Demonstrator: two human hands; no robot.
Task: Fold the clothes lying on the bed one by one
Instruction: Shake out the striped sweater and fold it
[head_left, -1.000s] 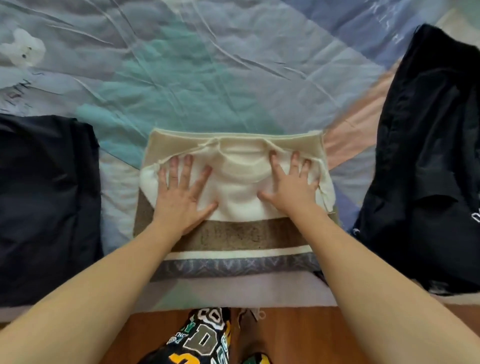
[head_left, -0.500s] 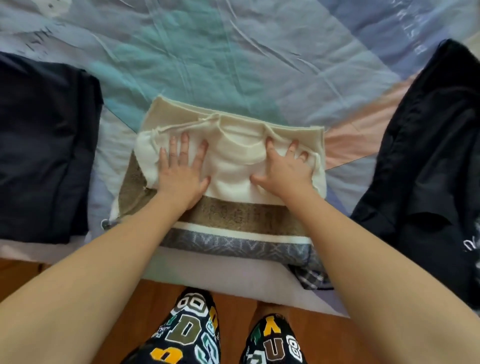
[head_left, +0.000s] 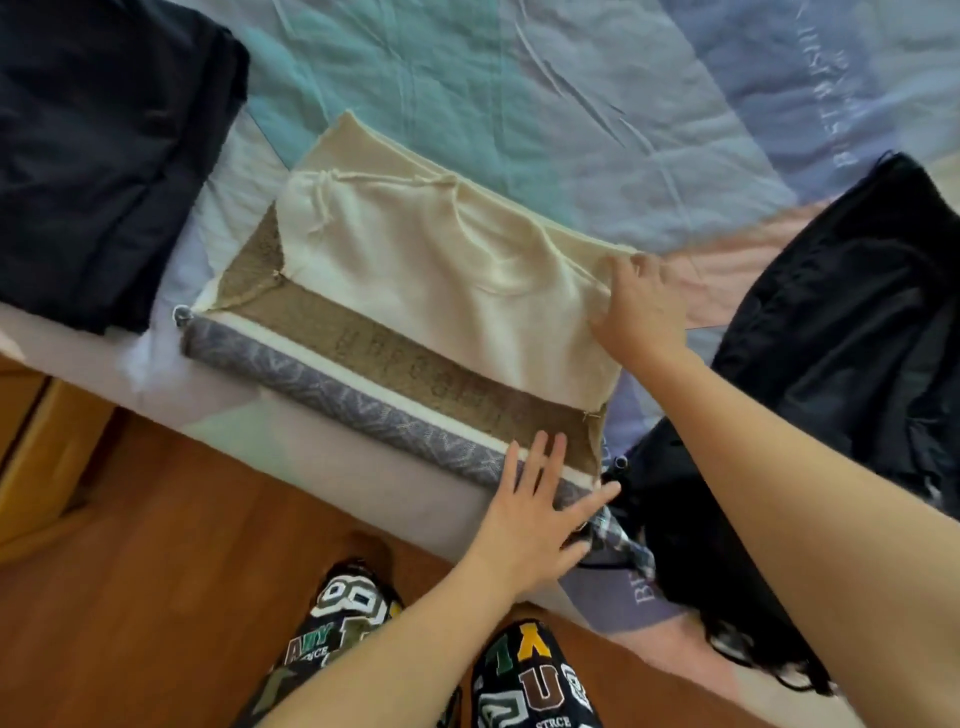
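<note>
Both hands slid off centre to the sweater's (head_left: 415, 291) right side, near bed's (head_left: 322, 467) front edge. Left hand (head_left: 535, 519) flat, fingers spread; right hand (head_left: 641, 306) pinches far corner. Fold evenly, edges aligned.

Left hand (head_left: 535, 525) flat, fingers straight and spread, palm down on near right corner of folded cream, brown and grey knitted sweater (head_left: 415, 291). Right hand (head_left: 641, 306) at sweater's far right edge, fingers bent over edge. Both bare forearms reach forward.
</note>
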